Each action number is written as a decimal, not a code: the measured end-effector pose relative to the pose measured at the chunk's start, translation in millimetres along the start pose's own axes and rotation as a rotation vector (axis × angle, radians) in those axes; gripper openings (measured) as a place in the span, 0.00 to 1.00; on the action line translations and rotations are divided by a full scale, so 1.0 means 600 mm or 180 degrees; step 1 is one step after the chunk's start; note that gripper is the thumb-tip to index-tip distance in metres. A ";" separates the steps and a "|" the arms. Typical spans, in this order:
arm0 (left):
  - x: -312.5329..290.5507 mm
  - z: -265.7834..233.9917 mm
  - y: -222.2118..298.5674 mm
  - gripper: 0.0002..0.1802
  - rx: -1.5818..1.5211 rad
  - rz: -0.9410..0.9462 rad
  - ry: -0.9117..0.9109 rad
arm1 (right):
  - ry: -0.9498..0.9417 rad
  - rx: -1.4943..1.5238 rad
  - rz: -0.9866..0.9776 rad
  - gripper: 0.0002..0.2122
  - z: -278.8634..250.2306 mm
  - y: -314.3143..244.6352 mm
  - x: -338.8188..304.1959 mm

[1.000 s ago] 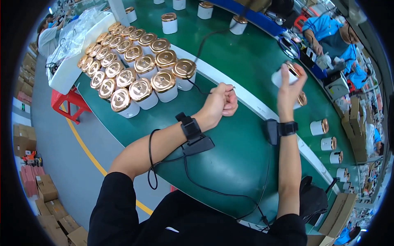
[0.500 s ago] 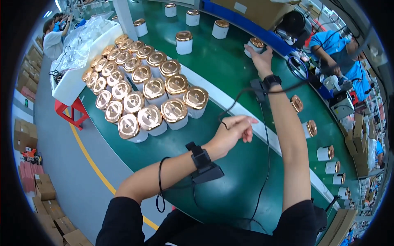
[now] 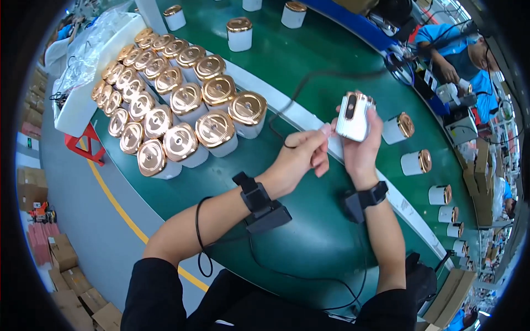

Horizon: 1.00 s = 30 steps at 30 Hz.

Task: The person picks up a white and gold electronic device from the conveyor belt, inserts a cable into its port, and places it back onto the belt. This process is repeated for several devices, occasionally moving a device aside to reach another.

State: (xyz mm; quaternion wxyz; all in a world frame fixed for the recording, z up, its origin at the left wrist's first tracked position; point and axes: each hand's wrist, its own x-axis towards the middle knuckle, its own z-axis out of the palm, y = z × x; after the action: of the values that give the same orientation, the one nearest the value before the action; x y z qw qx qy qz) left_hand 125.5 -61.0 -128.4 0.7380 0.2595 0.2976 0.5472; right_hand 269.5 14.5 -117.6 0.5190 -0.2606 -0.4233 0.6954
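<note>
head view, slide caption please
Right hand holds a gold-trimmed white container, left hand close by, gold-lidded containers in rows at left.

A glossy dark-green tabletop (image 3: 314,212) fills the centre, edged by 1 long white rail (image 3: 406,209) running from upper left to lower right. White rounded-square canisters with shiny copper-coloured lids (image 3: 180,143) sit packed together at upper left. A thin black cable (image 3: 309,277) trails across the lower centre. Beyond the rail, more canisters (image 3: 415,163) stand spaced out on a green strip (image 3: 309,52), along the top and right.

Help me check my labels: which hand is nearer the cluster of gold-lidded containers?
Left: the left hand is just right of the cluster, the right hand farther right, holding a white container.
</note>
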 end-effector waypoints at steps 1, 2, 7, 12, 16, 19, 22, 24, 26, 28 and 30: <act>0.002 0.003 -0.002 0.19 -0.0012 -0.0049 0.0000 | 0.0047 0.0002 0.0018 0.21 0.002 0.004 -0.012; 0.003 0.011 -0.001 0.19 0.0043 -0.0032 0.0014 | 0.0213 -0.0317 -0.0236 0.21 0.003 0.008 -0.024; -0.003 0.012 -0.006 0.17 0.0081 0.0003 -0.0092 | 0.0355 -0.1214 -0.0785 0.21 -0.008 0.020 -0.050; -0.007 0.005 -0.001 0.16 0.0365 -0.0069 -0.0294 | 0.0165 -0.1033 -0.0609 0.20 -0.006 0.014 -0.059; -0.012 0.009 0.006 0.18 0.0660 -0.0086 -0.0432 | 0.0202 -0.1507 -0.0839 0.20 -0.011 0.014 -0.059; -0.007 0.007 0.009 0.18 0.0743 -0.0188 -0.0420 | 0.0127 -0.1674 -0.0816 0.19 -0.022 0.009 -0.054; -0.007 0.012 0.009 0.19 0.0834 -0.0223 -0.0389 | 0.0075 -0.1750 -0.0773 0.19 -0.027 0.004 -0.054; -0.006 0.018 0.008 0.20 0.0939 -0.0184 -0.0345 | 0.0046 -0.1736 -0.0723 0.19 -0.028 -0.001 -0.055; -0.007 0.015 0.004 0.21 0.0952 -0.0186 -0.0331 | -0.0027 -0.1719 -0.0709 0.19 -0.032 0.001 -0.057; -0.007 0.013 0.006 0.21 0.1016 -0.0177 -0.0310 | -0.0173 -0.1662 -0.0715 0.19 -0.031 0.000 -0.057; -0.007 0.011 0.007 0.22 0.1012 -0.0179 -0.0297 | -0.0148 -0.1761 -0.0796 0.20 -0.025 0.002 -0.061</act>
State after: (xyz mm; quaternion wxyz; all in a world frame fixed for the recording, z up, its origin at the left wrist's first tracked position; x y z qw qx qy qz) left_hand 126.6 -64.5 -120.0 0.7157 0.3897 0.3530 0.4598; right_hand 292.8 -15.1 -129.1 0.5001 -0.3220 -0.6372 0.4902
